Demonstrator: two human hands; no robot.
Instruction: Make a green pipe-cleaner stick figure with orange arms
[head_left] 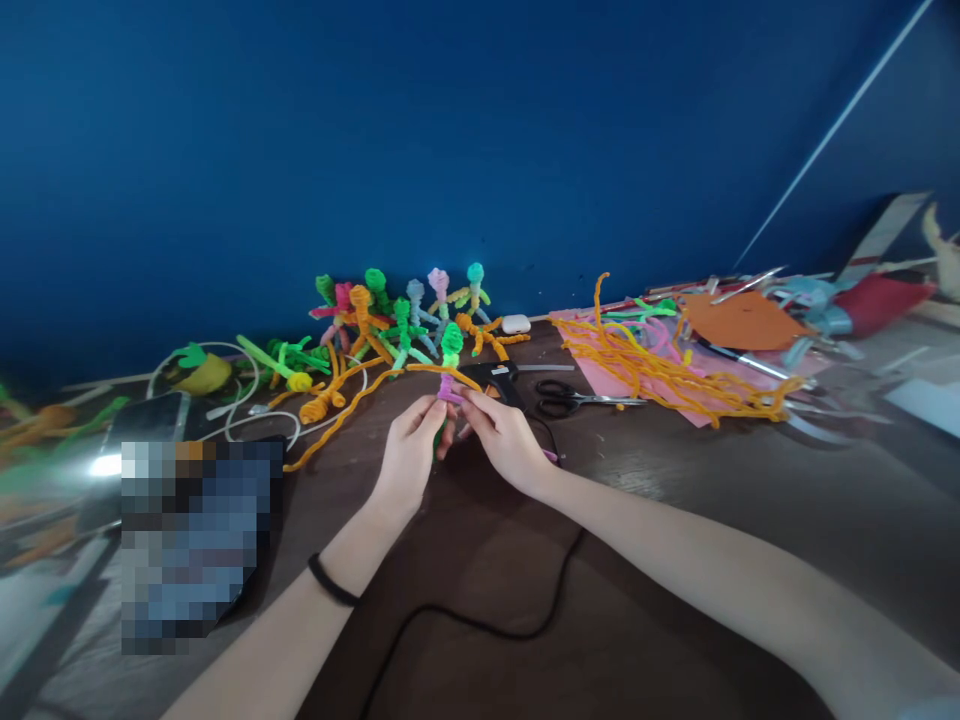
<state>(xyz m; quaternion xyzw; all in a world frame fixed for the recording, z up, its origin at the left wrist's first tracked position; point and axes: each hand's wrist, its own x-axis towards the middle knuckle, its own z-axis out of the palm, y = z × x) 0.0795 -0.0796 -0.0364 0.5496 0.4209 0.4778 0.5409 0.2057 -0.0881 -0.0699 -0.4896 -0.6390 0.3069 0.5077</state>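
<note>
Between both hands is a small pipe cleaner figure with a green coiled head (pixel 451 340) and a purple middle (pixel 447 385). My left hand (pixel 411 445) pinches it from the left, below the head, with thumb and fingers together. My right hand (pixel 506 435) has its fingers closed on the purple part from the other side. The figure's lower part is mostly covered by my fingers. A long orange pipe cleaner (pixel 341 415) lies just behind and left of the hands. Right behind my right hand rests a black glue gun (pixel 501 376).
Several coloured pipe cleaner figures (pixel 362 318) stand along the blue wall. Black scissors (pixel 574 400) lie right of the hands, near orange pipe cleaners (pixel 667 375) on a pink sheet (pixel 592 365). A black cord (pixel 487 632) crosses the table. A blurred-out dark object (pixel 206 550) sits at left.
</note>
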